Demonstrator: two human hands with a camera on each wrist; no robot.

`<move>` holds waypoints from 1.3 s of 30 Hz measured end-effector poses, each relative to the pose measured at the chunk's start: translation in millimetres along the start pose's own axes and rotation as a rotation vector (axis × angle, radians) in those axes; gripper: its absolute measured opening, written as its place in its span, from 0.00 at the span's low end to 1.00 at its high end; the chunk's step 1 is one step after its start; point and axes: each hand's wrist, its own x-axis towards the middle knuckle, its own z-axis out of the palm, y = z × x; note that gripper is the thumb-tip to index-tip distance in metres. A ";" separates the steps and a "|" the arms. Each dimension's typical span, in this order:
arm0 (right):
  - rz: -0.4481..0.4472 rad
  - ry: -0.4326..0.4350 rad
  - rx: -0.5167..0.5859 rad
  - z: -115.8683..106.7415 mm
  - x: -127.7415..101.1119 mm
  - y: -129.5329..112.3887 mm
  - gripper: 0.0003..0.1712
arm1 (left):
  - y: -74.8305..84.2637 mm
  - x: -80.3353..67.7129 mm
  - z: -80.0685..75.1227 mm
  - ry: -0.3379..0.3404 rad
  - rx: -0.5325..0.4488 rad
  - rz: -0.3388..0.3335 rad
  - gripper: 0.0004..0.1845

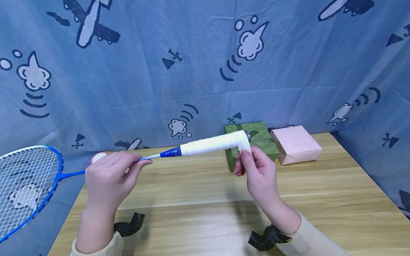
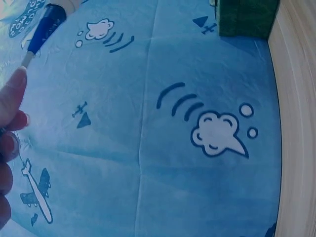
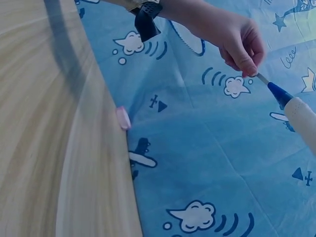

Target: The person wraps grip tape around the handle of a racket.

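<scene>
A blue and white badminton racket (image 1: 59,174) is held level above the table, its strung head at the far left. My left hand (image 1: 109,179) pinches the thin shaft just left of the blue cone (image 1: 171,152); the left wrist view shows the thumb (image 2: 17,86) against it. White perforated grip tape (image 1: 208,145) covers the handle. From near the butt end a short tail of tape (image 1: 244,142) hangs down, and my right hand (image 1: 261,174) pinches it between thumb and fingers. In the right wrist view the wrapped handle (image 3: 301,121) enters at the right edge; the right hand is out of that view.
Behind the handle's end stands a green box (image 1: 232,158), with a pale pink box (image 1: 298,144) to its right. A small round pink and white object (image 1: 97,157) sits at the table's back left. A blue printed curtain (image 1: 153,89) hangs behind the wooden table (image 1: 192,209).
</scene>
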 end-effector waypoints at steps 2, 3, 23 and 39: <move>0.002 0.000 0.003 -0.6 0.4 -0.5 0.16 | 0.6 -0.4 0.3 -0.007 -0.012 -0.004 0.23; 0.005 0.001 0.004 -0.9 0.6 -0.7 0.16 | 0.8 -0.6 0.5 -0.012 -0.016 -0.006 0.22; 0.012 0.003 0.008 -1.3 3.7 -1.9 0.16 | 3.5 -0.3 -3.0 -0.033 -0.003 -0.017 0.25; 0.045 0.055 -0.057 -1.1 3.7 4.1 0.16 | -4.7 -0.3 -9.2 -0.189 -0.112 0.020 0.25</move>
